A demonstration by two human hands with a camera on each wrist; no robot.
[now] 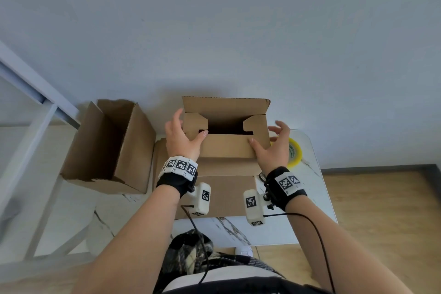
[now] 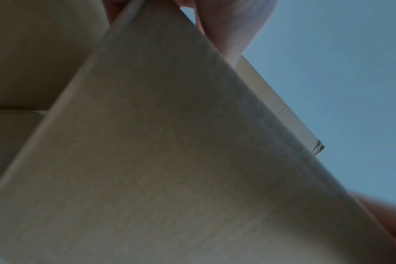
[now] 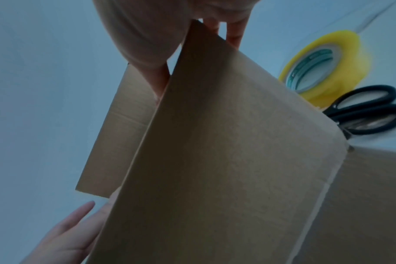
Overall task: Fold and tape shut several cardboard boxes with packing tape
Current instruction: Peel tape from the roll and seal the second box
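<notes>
progress: early, i judge | box (image 1: 226,148) in middle of surface (image 1: 274,231), side flaps in, near flap half down, far flap up, no tape on it | left hand (image 1: 182,137), right hand (image 1: 270,148): fingers spread, pressing box sides, thumbs on near flap | second box (image 1: 107,145) at left lies open | tape roll (image 1: 295,151) waits at right

home room, marble-look table (image 1: 274,231), wood floor (image 1: 381,210)

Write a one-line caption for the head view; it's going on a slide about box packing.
Left hand and right hand fold flaps on an open brown cardboard box beside a yellow packing tape roll.
</notes>
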